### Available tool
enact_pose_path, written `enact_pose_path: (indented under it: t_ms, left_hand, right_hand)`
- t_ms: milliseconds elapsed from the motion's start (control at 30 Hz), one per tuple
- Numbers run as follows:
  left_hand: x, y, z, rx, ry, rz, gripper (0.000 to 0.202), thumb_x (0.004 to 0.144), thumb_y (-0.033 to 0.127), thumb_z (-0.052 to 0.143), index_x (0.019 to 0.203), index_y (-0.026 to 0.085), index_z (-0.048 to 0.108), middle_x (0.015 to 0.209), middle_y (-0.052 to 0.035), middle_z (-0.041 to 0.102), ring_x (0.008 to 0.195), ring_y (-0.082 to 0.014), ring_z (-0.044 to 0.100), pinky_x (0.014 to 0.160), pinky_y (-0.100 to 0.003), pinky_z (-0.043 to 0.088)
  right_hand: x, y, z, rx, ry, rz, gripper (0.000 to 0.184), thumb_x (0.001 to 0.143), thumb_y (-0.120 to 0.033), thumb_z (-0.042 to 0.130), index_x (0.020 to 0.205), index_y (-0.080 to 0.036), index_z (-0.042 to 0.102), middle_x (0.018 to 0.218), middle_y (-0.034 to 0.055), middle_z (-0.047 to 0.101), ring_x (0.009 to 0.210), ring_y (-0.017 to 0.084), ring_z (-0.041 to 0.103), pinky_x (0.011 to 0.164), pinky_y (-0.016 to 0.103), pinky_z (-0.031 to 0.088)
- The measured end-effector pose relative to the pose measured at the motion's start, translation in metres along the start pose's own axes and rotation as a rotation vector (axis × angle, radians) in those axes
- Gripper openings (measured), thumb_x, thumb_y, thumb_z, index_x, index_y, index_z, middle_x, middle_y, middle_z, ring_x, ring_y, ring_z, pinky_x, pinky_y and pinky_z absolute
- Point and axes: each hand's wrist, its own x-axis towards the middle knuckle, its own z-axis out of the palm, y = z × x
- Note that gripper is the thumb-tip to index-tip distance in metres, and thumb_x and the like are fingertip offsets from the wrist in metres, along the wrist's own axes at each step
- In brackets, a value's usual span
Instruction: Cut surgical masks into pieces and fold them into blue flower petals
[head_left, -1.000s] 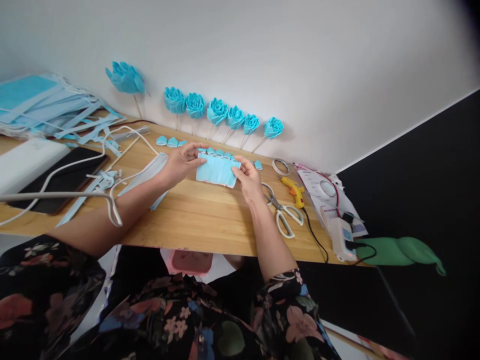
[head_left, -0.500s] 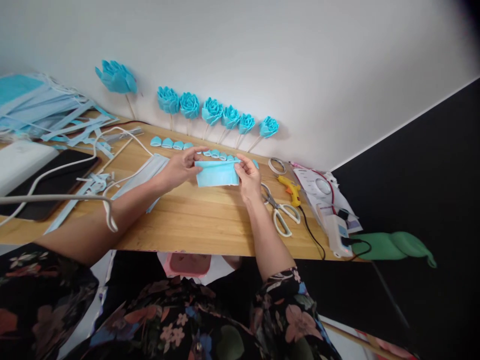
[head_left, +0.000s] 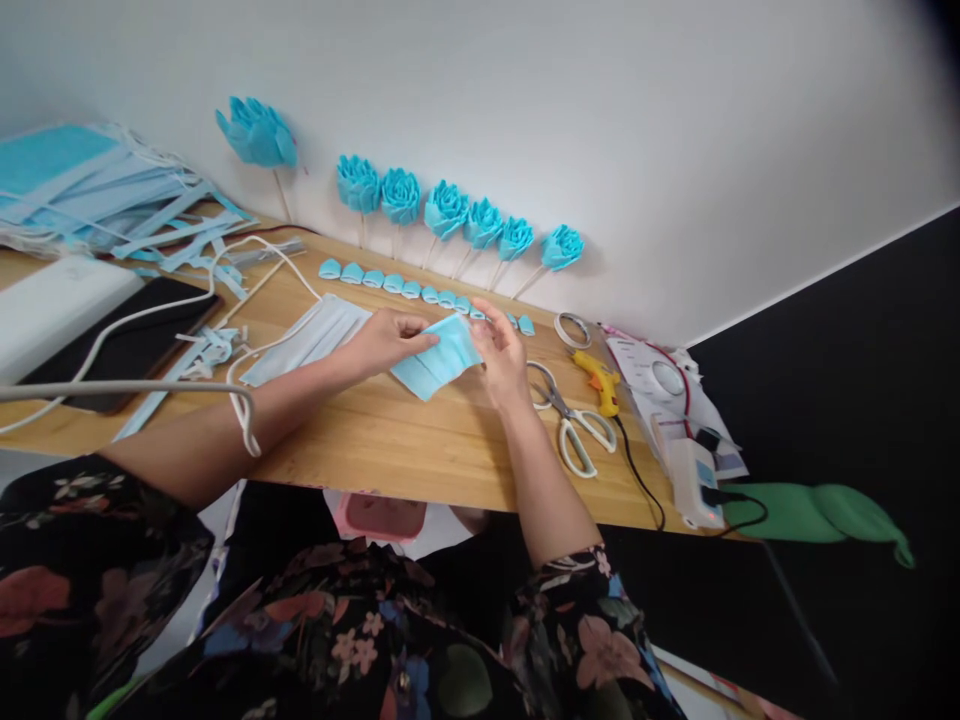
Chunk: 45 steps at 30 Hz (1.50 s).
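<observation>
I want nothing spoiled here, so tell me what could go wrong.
The white cable passes in front of the left forearm and might snag on it. The scissors lie close beside the right forearm, which could knock them. The blue sheet, held between the left hand and right hand, might tear if pulled.

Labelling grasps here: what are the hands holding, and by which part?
A blue sheet: left hand at its upper-left edge, right hand at its right edge.

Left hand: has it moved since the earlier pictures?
Yes. Against the blue pieces, the left hand has moved away, toward the camera, and no longer covers any.
</observation>
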Motion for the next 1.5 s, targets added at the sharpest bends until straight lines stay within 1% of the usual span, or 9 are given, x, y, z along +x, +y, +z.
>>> enact_pose_path:
  t_ms: [133, 233, 400, 500, 633, 800, 1033, 1233, 1500]
  left_hand:
    - [0.000, 0.005, 0.001, -0.198, 0.130, -0.101, 0.018, 0.077, 0.032, 0.072, 0.078, 0.015, 0.069, 0.072, -0.0015, 0.069, 0.061, -0.0120, 0.057, 0.059, -0.024, 0.044]
    - [-0.001, 0.009, 0.001, -0.279, 0.153, -0.101, 0.022, 0.073, 0.034, 0.076, 0.078, 0.014, 0.068, 0.073, -0.0021, 0.069, 0.063, -0.0126, 0.058, 0.063, -0.025, 0.047]
    - [0.000, 0.002, 0.001, -0.279, 0.161, -0.069, 0.029, 0.071, 0.040, 0.078, 0.079, 0.015, 0.066, 0.073, -0.0012, 0.067, 0.062, -0.0124, 0.057, 0.060, -0.025, 0.046]
    - [0.002, -0.007, 0.004, -0.199, 0.160, -0.016, 0.029, 0.072, 0.041, 0.077, 0.077, 0.016, 0.064, 0.071, 0.0000, 0.065, 0.060, -0.0113, 0.054, 0.056, -0.024, 0.042]
    - [0.005, -0.018, 0.010, -0.101, 0.062, 0.043, 0.026, 0.073, 0.037, 0.074, 0.085, 0.015, 0.067, 0.082, -0.0031, 0.071, 0.072, -0.0147, 0.061, 0.067, -0.026, 0.048]
    - [0.006, -0.014, 0.007, 0.053, -0.119, 0.032, 0.029, 0.069, 0.034, 0.077, 0.089, 0.014, 0.071, 0.083, -0.0050, 0.072, 0.080, -0.0209, 0.065, 0.073, -0.030, 0.049]
    - [0.002, 0.007, -0.005, -0.009, -0.078, 0.087, 0.037, 0.079, 0.043, 0.073, 0.104, 0.016, 0.071, 0.105, -0.0086, 0.072, 0.101, -0.0239, 0.064, 0.090, -0.036, 0.048]
    - [0.008, -0.012, -0.004, -0.047, -0.019, 0.071, 0.024, 0.076, 0.037, 0.077, 0.081, 0.014, 0.068, 0.080, -0.0045, 0.068, 0.076, -0.0164, 0.062, 0.071, -0.029, 0.047]
    - [0.009, -0.003, -0.013, -0.100, 0.197, 0.088, 0.025, 0.073, 0.040, 0.079, 0.074, 0.018, 0.066, 0.067, -0.0002, 0.062, 0.061, -0.0121, 0.051, 0.058, -0.026, 0.038]
  right_hand:
    - [0.003, 0.004, 0.001, 0.129, -0.012, 0.134, 0.068, 0.079, -0.077, 0.055, 0.123, -0.026, 0.063, 0.107, 0.0049, 0.073, 0.092, 0.020, 0.068, 0.079, 0.034, 0.057]
    - [0.002, 0.004, 0.004, 0.147, -0.085, 0.171, 0.075, 0.072, -0.083, 0.058, 0.119, -0.025, 0.065, 0.107, 0.0061, 0.074, 0.094, 0.022, 0.069, 0.078, 0.034, 0.058]
    - [-0.002, 0.004, 0.012, 0.163, -0.111, 0.209, 0.063, 0.065, -0.065, 0.080, 0.112, -0.024, 0.069, 0.110, 0.0050, 0.075, 0.101, 0.024, 0.068, 0.081, 0.034, 0.056]
    - [-0.003, 0.006, 0.014, 0.160, -0.022, 0.242, 0.052, 0.060, -0.054, 0.085, 0.098, -0.022, 0.071, 0.095, 0.0024, 0.075, 0.088, 0.021, 0.066, 0.078, 0.032, 0.054]
    - [-0.002, 0.010, 0.011, 0.119, 0.102, 0.166, 0.037, 0.068, -0.053, 0.078, 0.079, -0.020, 0.065, 0.070, -0.0040, 0.063, 0.066, 0.012, 0.053, 0.064, 0.025, 0.046]
    - [0.000, 0.011, 0.005, -0.112, 0.078, 0.052, 0.039, 0.078, -0.059, 0.067, 0.076, -0.020, 0.061, 0.064, -0.0048, 0.051, 0.059, 0.010, 0.042, 0.055, 0.024, 0.036]
    - [-0.008, -0.006, 0.008, -0.456, 0.010, -0.105, 0.032, 0.086, -0.051, 0.062, 0.078, -0.020, 0.066, 0.064, -0.0032, 0.054, 0.061, 0.012, 0.045, 0.059, 0.025, 0.037]
    - [-0.009, -0.007, 0.011, -0.518, -0.033, -0.156, 0.026, 0.084, -0.044, 0.066, 0.076, -0.019, 0.068, 0.066, -0.0028, 0.059, 0.064, 0.012, 0.050, 0.065, 0.026, 0.040]
    - [0.004, -0.001, -0.008, -0.437, 0.132, -0.087, 0.027, 0.076, -0.047, 0.072, 0.078, -0.020, 0.068, 0.068, -0.0034, 0.059, 0.065, 0.013, 0.048, 0.063, 0.026, 0.040]
